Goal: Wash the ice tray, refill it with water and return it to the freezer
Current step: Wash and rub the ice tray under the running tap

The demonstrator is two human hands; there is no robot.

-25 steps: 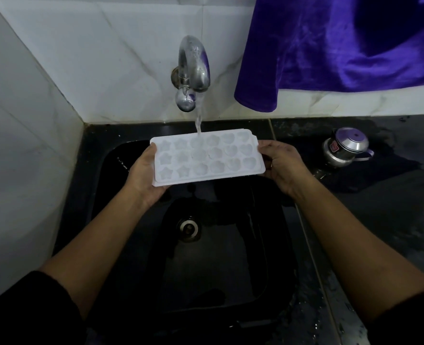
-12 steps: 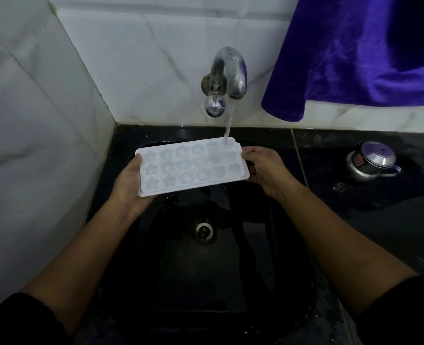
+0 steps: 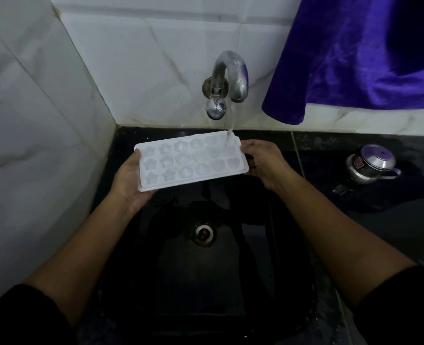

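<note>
Gripping ice tray (image 3: 191, 163) ends, left hand (image 3: 128, 179) and right hand (image 3: 264, 160) | risk, judged — spill or wet slip, stream (image 3: 231, 119) striking far-right corner.

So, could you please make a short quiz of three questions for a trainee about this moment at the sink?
1. True or false: water runs from the tap onto the ice tray.
2. Which part of the ice tray does the water hit? A. the near left corner. B. the far right corner. C. the middle.
3. Fill the gap: the left hand and the right hand hold the ice tray by its two short ____.

Key: 1 true; 2 B; 3 ends.
</note>
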